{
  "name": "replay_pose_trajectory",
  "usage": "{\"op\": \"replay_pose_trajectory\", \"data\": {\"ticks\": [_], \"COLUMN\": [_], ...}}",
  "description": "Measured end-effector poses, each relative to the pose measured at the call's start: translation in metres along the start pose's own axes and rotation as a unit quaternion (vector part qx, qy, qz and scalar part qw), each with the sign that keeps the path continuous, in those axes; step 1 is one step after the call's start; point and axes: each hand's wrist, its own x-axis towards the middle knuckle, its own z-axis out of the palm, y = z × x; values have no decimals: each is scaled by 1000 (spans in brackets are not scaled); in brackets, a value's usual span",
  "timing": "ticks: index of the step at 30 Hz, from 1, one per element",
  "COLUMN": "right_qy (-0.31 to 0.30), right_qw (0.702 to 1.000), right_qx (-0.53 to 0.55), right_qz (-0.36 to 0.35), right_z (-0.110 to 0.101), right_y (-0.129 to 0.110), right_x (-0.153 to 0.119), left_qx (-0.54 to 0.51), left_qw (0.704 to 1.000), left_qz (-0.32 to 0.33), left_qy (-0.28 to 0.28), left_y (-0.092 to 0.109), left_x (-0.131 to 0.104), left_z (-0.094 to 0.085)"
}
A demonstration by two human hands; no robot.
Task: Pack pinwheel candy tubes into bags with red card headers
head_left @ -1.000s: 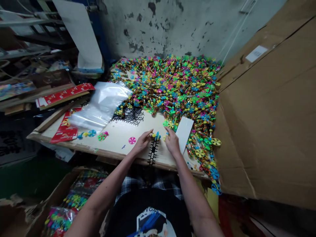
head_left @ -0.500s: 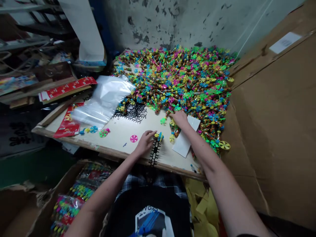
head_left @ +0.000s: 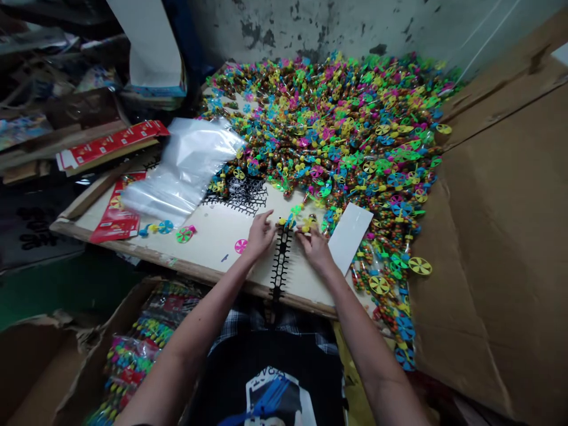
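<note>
On the bench (head_left: 217, 245), a black toothed strip (head_left: 281, 260) runs from twelve to six o'clock, with a blue-and-yellow toy (head_left: 290, 221) at its twelve o'clock end. At two o'clock from it, the right hand (head_left: 316, 247) has its grip pinching a yellow toy (head_left: 307, 224). Toward eleven o'clock is the left hand (head_left: 261, 238); I cannot tell whether its grip is closed.

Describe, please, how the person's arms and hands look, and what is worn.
The left hand and right hand wear no gloves, and the forearms are bare of sleeves. The top is black with a printed front. Whether there are rings is unclear.
</note>
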Motion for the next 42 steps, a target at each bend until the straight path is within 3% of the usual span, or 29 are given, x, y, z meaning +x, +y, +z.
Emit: {"op": "replay_pose_trajectory", "data": {"ticks": [2,6,9,12,18,26,34,38,42], "right_qy": [7,1,-2,-3,-2,31,19,24,35], "right_qw": [1000,998,997,999,1000,1000,999,997,996], "right_qx": [-3,-27,-40,-36,-24,-3,-35,-71,-85], "right_qz": [-22,-63,-64,-21,-6,1,4,8,13], "right_z": [6,9,11,13,11,13,13,12,7], "right_y": [-3,-8,-9,-9,-7,-8,-5,-7,-6], "right_x": [-3,-5,-6,-8,-10,-11,-10,-10,-8], "left_qx": [-54,-215,-299,-318,-305,-321,-360,-340,-235], "left_qw": [996,958,925,910,908,903,870,881,918], "left_qz": [-69,-184,-229,-258,-277,-277,-322,-307,-281], "left_qy": [33,-36,-49,-59,-76,-65,-103,-122,-149], "left_y": [7,23,35,43,50,58,62,60,47], "left_x": [-17,-42,-42,-37,-33,-29,-23,-27,-20], "left_z": [1,16,27,28,26,36,38,36,14]}}
